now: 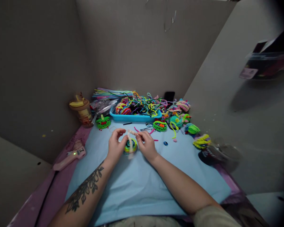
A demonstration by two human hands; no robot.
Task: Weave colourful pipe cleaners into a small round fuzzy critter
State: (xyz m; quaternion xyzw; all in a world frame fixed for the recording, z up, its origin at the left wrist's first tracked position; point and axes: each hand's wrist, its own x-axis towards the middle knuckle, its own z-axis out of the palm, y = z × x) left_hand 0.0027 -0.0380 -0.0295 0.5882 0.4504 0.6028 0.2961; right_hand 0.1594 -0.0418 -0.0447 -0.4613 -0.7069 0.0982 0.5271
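Observation:
My left hand [115, 145] and my right hand [145, 145] meet over the light blue cloth [137, 186]. Between them sits a small coiled pipe-cleaner piece [130, 147] in green, yellow and blue. A pale fuzzy pipe cleaner [131, 135] runs from my right fingertips down onto the coil. My right fingers pinch its upper end. My left thumb and fingers curl round the coil's left side.
A blue tray [134, 117] piled with coloured pipe cleaners stands at the back. Finished fuzzy figures [103, 122] [160, 126] [201, 141] lie around it. A pink glue gun [69, 158] with a green light lies left, beside a yellow-lidded jar [81, 111]. Cardboard walls enclose the space.

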